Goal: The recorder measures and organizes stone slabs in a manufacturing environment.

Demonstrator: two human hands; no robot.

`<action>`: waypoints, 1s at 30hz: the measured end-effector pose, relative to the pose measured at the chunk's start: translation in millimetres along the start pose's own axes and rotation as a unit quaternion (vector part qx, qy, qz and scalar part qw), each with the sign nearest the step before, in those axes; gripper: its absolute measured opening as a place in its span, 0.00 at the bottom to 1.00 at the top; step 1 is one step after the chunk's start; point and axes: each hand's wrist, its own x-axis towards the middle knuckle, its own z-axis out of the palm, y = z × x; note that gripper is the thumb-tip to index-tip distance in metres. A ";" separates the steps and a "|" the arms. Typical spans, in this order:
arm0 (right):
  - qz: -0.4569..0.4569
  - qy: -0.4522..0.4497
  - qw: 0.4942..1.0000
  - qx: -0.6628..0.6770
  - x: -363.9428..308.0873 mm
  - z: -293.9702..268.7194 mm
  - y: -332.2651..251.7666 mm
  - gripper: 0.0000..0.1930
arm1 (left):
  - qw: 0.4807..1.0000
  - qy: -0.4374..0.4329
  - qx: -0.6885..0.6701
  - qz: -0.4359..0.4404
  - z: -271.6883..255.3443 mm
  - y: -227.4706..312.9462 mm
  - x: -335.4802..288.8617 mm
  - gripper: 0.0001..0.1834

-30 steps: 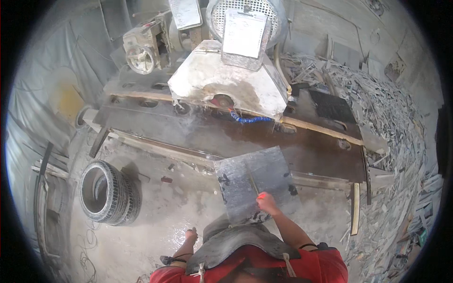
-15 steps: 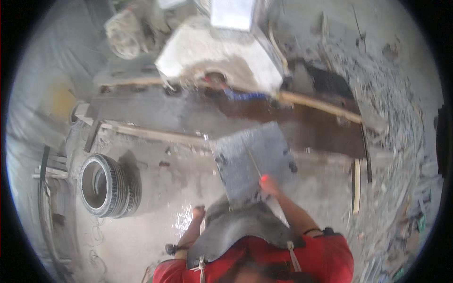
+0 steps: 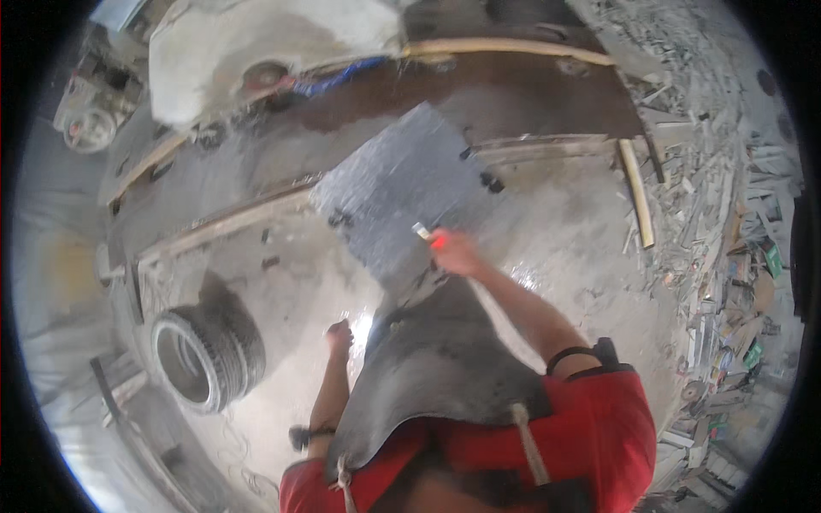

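A grey rectangular stone slab (image 3: 398,184) lies in front of me, its far end over the dark bench and its near corner by my grey apron (image 3: 445,346). Dark patches mark its edges. Over the slab's near right part is my right hand (image 3: 457,252), closed on a small tool (image 3: 420,230) with a pale flat tip. Something bright red shows at the fingers; the tool's exact kind is unclear. My left hand (image 3: 339,335) hangs low, left of the apron, curled closed and apart from the slab. What it holds, if anything, I cannot make out.
Across the far side runs a long dark bench (image 3: 530,94) with wooden strips and a big pale block (image 3: 265,51). Tyres (image 3: 209,359) stand on the floor at left. A wooden batten (image 3: 635,192) and heaped stone offcuts (image 3: 727,282) are at right.
The view has shifted and turned, so the slab appears higher and further left. The thin yellowish strip reaching from my right hand over the slab now shows only as a short pale tip.
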 end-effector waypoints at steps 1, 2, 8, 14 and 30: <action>0.014 -0.039 0.998 0.043 -11.0 -2.6 -22.5 0.11 | 0.999 -0.012 -0.007 0.034 3.9 20.3 -3.6 0.20; -0.060 0.000 0.998 0.000 -9.4 5.9 -17.9 0.11 | 0.997 -0.027 -0.009 0.067 10.9 46.9 -13.2 0.21; -0.087 -0.055 0.992 -0.071 -14.3 31.8 29.1 0.13 | 0.986 -0.061 -0.053 0.147 43.7 136.7 -32.5 0.23; -0.054 -0.015 0.998 -0.021 -46.7 24.0 64.4 0.14 | 0.985 -0.075 -0.067 0.142 68.5 144.8 -29.4 0.20; -0.081 -0.068 0.994 -0.014 -49.4 34.6 7.1 0.14 | 0.964 -0.197 -0.051 0.172 94.3 240.4 -94.4 0.11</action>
